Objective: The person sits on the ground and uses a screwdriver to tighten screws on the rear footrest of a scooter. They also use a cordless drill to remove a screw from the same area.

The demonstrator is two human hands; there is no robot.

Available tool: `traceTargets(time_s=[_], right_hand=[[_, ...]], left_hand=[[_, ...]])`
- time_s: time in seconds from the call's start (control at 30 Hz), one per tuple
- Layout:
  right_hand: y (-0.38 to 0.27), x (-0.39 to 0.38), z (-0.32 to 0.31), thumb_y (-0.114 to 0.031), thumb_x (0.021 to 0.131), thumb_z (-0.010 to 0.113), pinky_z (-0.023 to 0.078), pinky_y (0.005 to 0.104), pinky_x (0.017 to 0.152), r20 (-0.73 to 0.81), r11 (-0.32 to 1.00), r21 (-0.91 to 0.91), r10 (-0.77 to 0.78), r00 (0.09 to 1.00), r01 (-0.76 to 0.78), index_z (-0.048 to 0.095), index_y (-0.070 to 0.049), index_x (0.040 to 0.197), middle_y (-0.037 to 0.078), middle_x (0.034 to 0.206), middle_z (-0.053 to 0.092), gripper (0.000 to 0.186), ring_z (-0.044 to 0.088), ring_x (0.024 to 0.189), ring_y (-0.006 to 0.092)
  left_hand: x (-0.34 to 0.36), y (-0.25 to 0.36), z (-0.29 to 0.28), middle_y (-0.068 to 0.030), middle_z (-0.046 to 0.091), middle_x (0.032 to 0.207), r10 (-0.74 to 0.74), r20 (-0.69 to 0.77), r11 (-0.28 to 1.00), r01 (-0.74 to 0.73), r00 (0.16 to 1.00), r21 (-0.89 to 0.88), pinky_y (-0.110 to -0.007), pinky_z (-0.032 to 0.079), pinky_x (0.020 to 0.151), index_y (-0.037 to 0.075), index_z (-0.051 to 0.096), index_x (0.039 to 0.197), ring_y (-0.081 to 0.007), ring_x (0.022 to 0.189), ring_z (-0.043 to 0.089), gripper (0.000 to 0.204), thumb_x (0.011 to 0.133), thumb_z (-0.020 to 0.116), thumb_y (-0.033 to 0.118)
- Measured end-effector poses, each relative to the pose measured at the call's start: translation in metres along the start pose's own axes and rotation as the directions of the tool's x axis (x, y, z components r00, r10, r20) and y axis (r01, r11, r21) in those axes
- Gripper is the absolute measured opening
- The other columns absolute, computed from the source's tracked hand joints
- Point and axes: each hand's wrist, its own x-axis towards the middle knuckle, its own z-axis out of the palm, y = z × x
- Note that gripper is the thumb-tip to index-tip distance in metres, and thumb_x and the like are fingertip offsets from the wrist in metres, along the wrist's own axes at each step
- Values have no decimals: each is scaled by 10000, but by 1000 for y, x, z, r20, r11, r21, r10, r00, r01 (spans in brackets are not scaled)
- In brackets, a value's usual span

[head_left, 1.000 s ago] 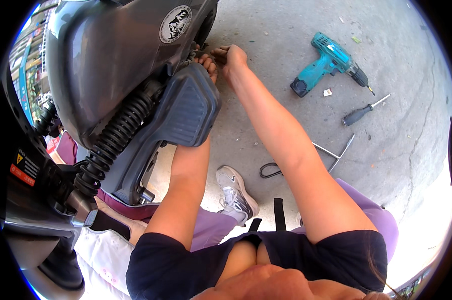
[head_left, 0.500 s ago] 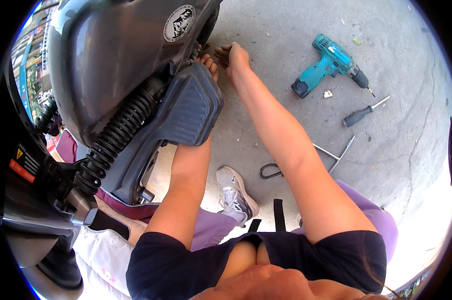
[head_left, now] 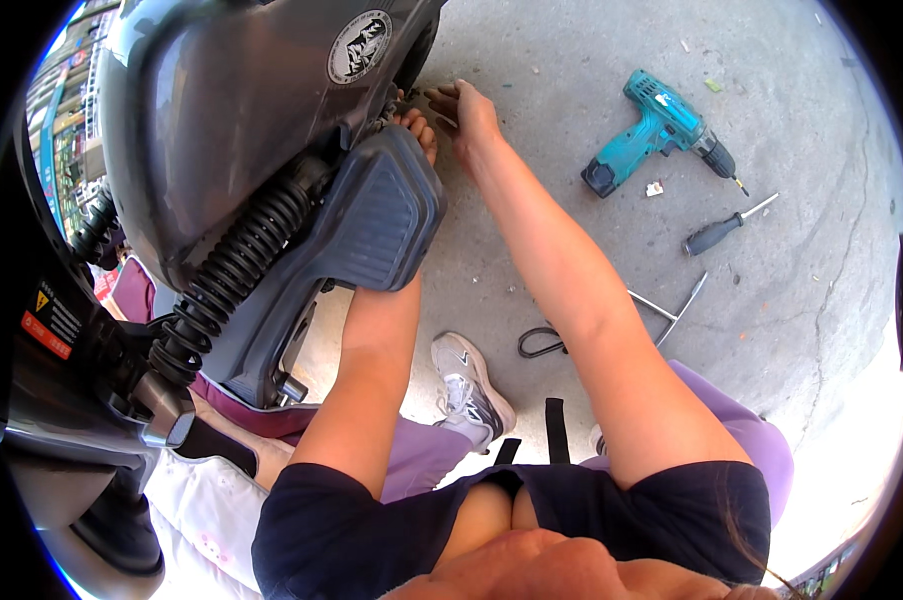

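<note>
A dark grey scooter body [head_left: 227, 90] with a round mountain sticker fills the upper left. My left arm passes under its ribbed black footrest [head_left: 377, 215], and my left hand [head_left: 415, 128] is curled at small metal parts beside the body, partly hidden by the footrest; what it grips is too small to make out. Just right of it, my right hand [head_left: 464, 115] has loosely bent fingers apart, nearly at those parts, with nothing visible in them. A coiled black spring shock [head_left: 234, 270] runs diagonally below the body.
On concrete [head_left: 802, 130] to my right lie a teal cordless drill [head_left: 657, 130], a screwdriver [head_left: 712, 235], a metal T-handle wrench [head_left: 677, 318] and a black loop [head_left: 540, 345]. My sneaker [head_left: 467, 385] is below my arms. Pale padded fabric [head_left: 202, 510] lies at lower left.
My right hand has moved slightly up and right, its fingers a little more extended. My left hand stays at the same spot; the scooter appears shifted very slightly right in view.
</note>
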Motion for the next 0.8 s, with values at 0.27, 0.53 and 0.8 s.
traceTargets(time_s=[0.27, 0.53, 0.8], right_hand=[[-3, 1, 1, -273, 973, 377, 436, 421, 935, 77, 989, 121, 80, 994, -89, 566, 26, 1125, 187, 1069, 646, 385, 605, 998, 292], [13, 5, -3, -309, 998, 336, 491, 373, 809, 481, 975, 144, 82, 873, -171, 526, 16, 1115, 130, 988, 597, 394, 585, 892, 228], [19, 9, -1, -329, 990, 352, 484, 411, 819, 174, 963, 245, 73, 982, -115, 501, 48, 1141, 211, 1103, 597, 433, 590, 933, 283]], left_hand=[[2, -1, -11, -5, 387, 666, 198, 83, 940, -213, 977, 267, -264, 189, 430, 122, 586, 1116, -93, 455, 231, 176, 971, 504, 177], [-2, 5, -11, 2, 368, 662, 15, 22, 962, -21, 1000, 273, -259, 198, 457, 115, 560, 1139, -98, 470, 217, 186, 972, 513, 180], [-3, 6, -8, 4, 373, 670, -362, -108, 846, 278, 926, -455, -260, 190, 446, 141, 557, 1151, -100, 462, 219, 186, 979, 501, 186]])
